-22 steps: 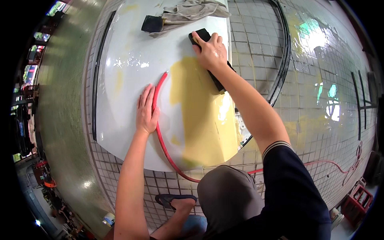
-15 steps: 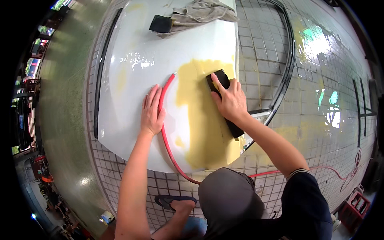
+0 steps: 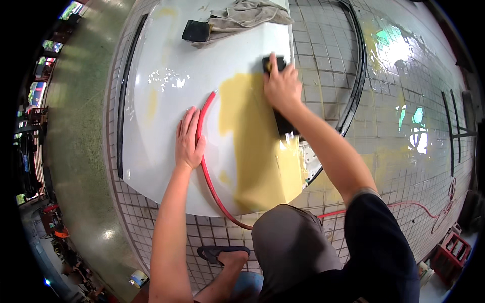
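In front of me lies a white car door [image 3: 166,121], wet, with a wide patch of yellow filler [image 3: 257,166] along its right side. My right hand [image 3: 284,86] grips a long black sanding block [image 3: 286,123], which rests on the panel at the patch's upper right edge. The hand and block are slightly blurred. My left hand [image 3: 190,141] lies flat on the white panel, fingers stretched out, its thumb side against a red hose [image 3: 209,179]. The hose curves up over the door, its end [image 3: 214,93] resting left of the yellow patch.
A grey cloth [image 3: 247,17] and a small black block [image 3: 196,31] lie on the door's far part. The door's black window frame [image 3: 357,76] extends right over wet tiles [image 3: 389,177]. A red crate [image 3: 451,260] stands at lower right; a small can [image 3: 137,278] at lower left.
My right hand has slid the sanding block away from me, up along the door's right edge. My left hand stays in place by the hose. The whole view has shifted slightly.
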Demonstrator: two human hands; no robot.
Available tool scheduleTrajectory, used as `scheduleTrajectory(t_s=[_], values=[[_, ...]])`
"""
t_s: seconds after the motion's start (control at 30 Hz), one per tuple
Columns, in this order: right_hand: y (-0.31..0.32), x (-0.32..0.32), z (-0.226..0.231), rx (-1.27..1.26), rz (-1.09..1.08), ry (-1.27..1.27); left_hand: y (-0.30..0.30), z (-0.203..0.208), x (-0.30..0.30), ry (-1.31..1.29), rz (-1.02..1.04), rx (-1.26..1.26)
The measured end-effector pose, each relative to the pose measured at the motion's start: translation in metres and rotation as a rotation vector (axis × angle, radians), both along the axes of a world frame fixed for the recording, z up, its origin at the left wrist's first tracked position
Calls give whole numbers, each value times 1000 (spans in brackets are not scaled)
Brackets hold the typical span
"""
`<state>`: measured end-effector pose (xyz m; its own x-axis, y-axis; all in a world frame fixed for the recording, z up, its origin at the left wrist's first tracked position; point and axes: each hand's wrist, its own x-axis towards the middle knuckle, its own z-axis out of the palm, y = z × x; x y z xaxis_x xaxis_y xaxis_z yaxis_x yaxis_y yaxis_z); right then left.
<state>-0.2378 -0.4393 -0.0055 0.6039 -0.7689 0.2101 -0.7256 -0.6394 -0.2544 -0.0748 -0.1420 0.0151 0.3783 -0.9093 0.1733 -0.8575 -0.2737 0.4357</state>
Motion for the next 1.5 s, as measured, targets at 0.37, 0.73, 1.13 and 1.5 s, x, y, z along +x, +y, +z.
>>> scheduleTrajectory(t_s=[0.37,0.73,1.13,1.5], values=[[30,4,4,32,-8,93,18,1,4,2,37,53],[25,-20,14,109,204,254,13,7,6,-10,46,44],[40,-30,10,-24,224,194,12,6,9,-22,20,37],[31,3,18,35,283,211,14,0,10,-17,27,66]])
